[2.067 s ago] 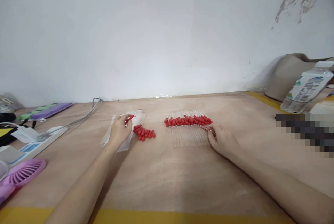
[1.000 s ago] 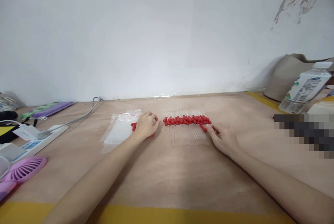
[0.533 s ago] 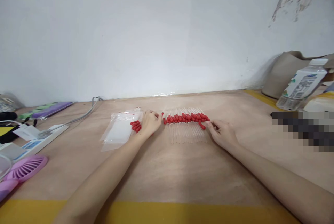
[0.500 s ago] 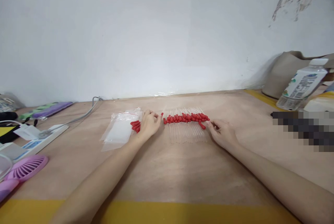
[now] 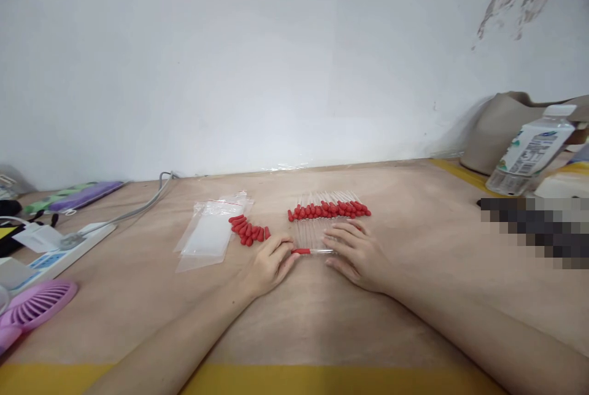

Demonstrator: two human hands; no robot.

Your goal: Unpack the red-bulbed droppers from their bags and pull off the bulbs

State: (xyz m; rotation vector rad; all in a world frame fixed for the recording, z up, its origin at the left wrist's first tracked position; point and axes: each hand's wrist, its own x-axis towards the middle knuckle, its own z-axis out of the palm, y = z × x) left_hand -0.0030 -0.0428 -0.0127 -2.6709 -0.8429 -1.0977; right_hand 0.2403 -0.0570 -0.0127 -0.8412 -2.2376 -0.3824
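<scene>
My left hand (image 5: 272, 263) is closed, its thumb and fingertips pinching the red rubber bulb (image 5: 302, 251) at one end of a clear dropper tube (image 5: 321, 251). The dropper lies level between my hands, low over the table. My right hand (image 5: 356, 254) grips the far end of that tube, which its fingers hide. Just beyond are several droppers (image 5: 327, 208) in a row, with red bulbs crowded along the middle and clear tubes reaching forward and back. Left of them lies a small heap of loose red bulbs (image 5: 248, 232), partly beside clear plastic bags (image 5: 205, 238).
At the left are a power strip (image 5: 55, 257) with a grey cable (image 5: 138, 208), a pink fan (image 5: 43, 306) and a purple pouch (image 5: 85, 195). A plastic bottle (image 5: 531, 149) leans at the right beside a beige bag (image 5: 488, 131). A white wall (image 5: 294, 64) closes the back.
My left hand has come from the loose bulbs toward me and right, with a red bulb. My right hand has left the row's right end, and a tube now joins the bulb between my hands.
</scene>
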